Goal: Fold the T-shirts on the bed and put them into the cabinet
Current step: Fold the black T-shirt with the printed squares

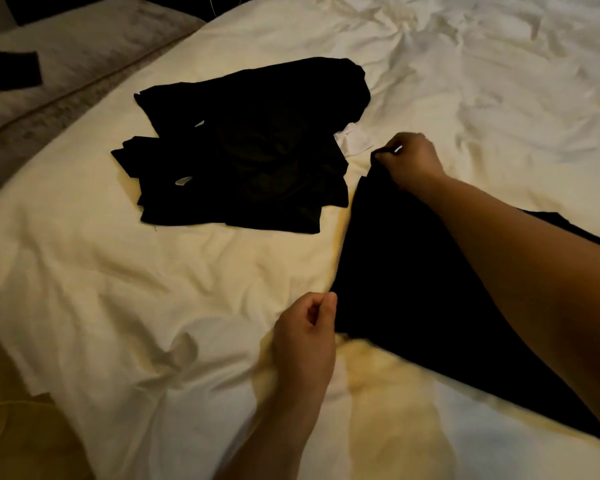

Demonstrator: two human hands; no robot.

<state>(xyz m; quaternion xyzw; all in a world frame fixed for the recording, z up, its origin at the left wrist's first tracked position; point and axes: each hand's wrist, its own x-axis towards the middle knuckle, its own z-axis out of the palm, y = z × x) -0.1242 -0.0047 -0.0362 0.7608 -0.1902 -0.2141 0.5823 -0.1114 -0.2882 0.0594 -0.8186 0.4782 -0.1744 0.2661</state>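
A black T-shirt (406, 271) lies spread on the white bed sheet (153, 306) at the right, partly hidden under my right forearm. My right hand (411, 161) pinches its far corner. My left hand (305, 337) pinches its near left edge, fingers curled. A loose pile of black T-shirts (250, 150) lies further back at the centre, with small white labels showing.
A white piece of cloth (352, 142) peeks out between the pile and my right hand. The bed's left edge drops to a patterned carpet (49, 81), where a dark item (9, 69) lies. Crumpled sheet (499, 64) fills the far right.
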